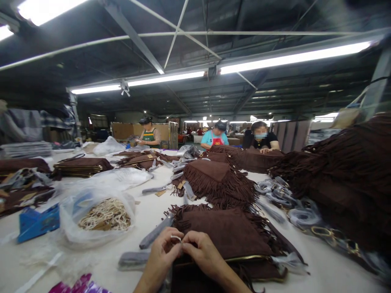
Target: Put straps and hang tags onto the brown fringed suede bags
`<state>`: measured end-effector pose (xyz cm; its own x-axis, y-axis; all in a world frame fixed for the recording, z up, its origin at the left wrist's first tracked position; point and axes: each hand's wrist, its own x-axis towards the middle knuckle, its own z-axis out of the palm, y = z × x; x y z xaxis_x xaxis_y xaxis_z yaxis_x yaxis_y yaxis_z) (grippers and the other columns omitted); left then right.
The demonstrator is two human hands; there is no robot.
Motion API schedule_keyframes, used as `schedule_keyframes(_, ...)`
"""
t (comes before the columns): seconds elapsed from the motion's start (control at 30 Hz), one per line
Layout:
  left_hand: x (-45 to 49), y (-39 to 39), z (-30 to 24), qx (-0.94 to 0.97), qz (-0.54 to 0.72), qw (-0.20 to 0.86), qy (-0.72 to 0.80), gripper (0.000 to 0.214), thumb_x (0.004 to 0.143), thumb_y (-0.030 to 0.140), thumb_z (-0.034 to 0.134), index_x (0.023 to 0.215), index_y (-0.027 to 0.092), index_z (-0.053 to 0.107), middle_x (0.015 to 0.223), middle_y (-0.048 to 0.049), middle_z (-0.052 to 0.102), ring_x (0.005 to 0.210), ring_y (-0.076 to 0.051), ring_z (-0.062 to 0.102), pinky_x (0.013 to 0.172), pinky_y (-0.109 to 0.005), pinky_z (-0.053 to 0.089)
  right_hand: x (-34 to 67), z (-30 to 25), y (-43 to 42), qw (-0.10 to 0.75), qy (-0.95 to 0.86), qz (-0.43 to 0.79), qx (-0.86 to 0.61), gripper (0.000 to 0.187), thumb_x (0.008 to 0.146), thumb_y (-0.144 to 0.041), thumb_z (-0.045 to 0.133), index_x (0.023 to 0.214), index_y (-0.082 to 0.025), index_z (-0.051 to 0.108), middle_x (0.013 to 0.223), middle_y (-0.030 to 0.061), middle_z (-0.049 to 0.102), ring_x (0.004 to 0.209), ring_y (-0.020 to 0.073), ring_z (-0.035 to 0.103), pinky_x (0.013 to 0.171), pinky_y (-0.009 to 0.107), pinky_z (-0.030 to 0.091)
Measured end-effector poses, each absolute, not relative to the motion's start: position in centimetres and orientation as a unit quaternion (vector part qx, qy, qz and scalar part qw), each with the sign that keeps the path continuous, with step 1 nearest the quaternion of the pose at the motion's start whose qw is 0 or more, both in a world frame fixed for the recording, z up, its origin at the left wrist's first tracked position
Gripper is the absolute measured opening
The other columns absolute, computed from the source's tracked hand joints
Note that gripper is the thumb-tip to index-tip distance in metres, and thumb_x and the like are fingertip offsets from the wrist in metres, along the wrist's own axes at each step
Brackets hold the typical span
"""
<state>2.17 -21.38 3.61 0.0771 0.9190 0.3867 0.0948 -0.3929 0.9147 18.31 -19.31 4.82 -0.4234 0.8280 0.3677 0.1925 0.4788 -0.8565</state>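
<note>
The left hand [160,255] and the right hand [205,254] meet at the fingertips and both pinch a small white cord [176,237]. The cord is just above the near edge of a brown fringed bag [227,232] lying on the bench [151,211]. A plastic sack of cords [104,217] sits at left.

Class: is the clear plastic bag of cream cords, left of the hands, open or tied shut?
Open: the plastic bag has its mouth spread wide, and the cream cords lie uncovered inside.
</note>
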Motion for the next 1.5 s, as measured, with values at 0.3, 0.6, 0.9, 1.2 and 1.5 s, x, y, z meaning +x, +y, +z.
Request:
schedule_keyframes(0.3, 2.2, -21.7, 3.4, 0.651, 0.536, 0.256, 0.472, 0.027, 0.082, 0.034, 0.057, 0.060, 0.018, 0.056, 0.059, 0.0023, 0.050, 0.054, -0.014, 0.049, 0.053, -0.024, 0.040, 18.3, 5.2, -19.4, 0.413, -0.758, 0.360, -0.355, 0.020, 0.078, -0.019, 0.057, 0.058, -0.017, 0.061, 0.061, -0.0017, 0.060, 0.063, 0.0146, 0.055, 0.062, 0.023, 0.038)
schedule_keyframes(0.6, 1.8, -21.6, 3.2, 0.622, 0.497, 0.348, 0.495, 0.032, 0.075, 0.046, 0.061, 0.059, 0.019, 0.055, 0.053, 0.0043, 0.047, 0.047, -0.012, 0.045, 0.045, -0.022, 0.038, 18.3, 5.1, -19.0, 0.386, -0.726, 0.416, -0.388, 0.016, 0.071, -0.016, 0.055, 0.056, -0.019, 0.053, 0.050, -0.0061, 0.046, 0.053, 0.0117, 0.044, 0.053, 0.022, 0.032)
schedule_keyframes(0.9, 1.9, -22.0, 4.1, 0.620, 0.478, 0.380, 0.493, 0.033, 0.071, 0.048, 0.065, 0.058, 0.019, 0.055, 0.050, 0.0049, 0.047, 0.046, -0.012, 0.044, 0.047, -0.023, 0.035, 18.2, 4.4, -18.2, 0.400, -0.668, 0.498, -0.382, 0.020, 0.075, -0.031, 0.055, 0.061, -0.021, 0.045, 0.047, -0.0086, 0.040, 0.042, 0.0090, 0.035, 0.043, 0.021, 0.026)
schedule_keyframes(1.2, 2.1, -22.3, 4.4, 0.453, 0.566, 0.573, 0.383, 0.029, 0.063, 0.039, 0.078, 0.063, 0.017, 0.060, 0.062, 0.0023, 0.057, 0.058, -0.011, 0.047, 0.060, -0.023, 0.039, 20.6, 6.2, -19.7, 0.363, -0.530, 0.734, -0.220, 0.025, 0.066, -0.032, 0.076, 0.081, -0.013, 0.067, 0.076, 0.0025, 0.065, 0.069, 0.0120, 0.058, 0.069, 0.024, 0.044)
schedule_keyframes(1.5, 1.2, -22.2, 4.1, 0.336, 0.598, 0.664, 0.297, 0.019, 0.066, 0.024, 0.078, 0.064, 0.015, 0.062, 0.067, 0.0010, 0.061, 0.063, -0.013, 0.056, 0.064, -0.025, 0.045, 19.5, 4.5, -18.7, 0.417, -0.623, 0.589, -0.300, 0.011, 0.064, -0.023, 0.068, 0.070, -0.016, 0.062, 0.066, -0.0017, 0.062, 0.055, 0.0110, 0.054, 0.052, 0.021, 0.044)
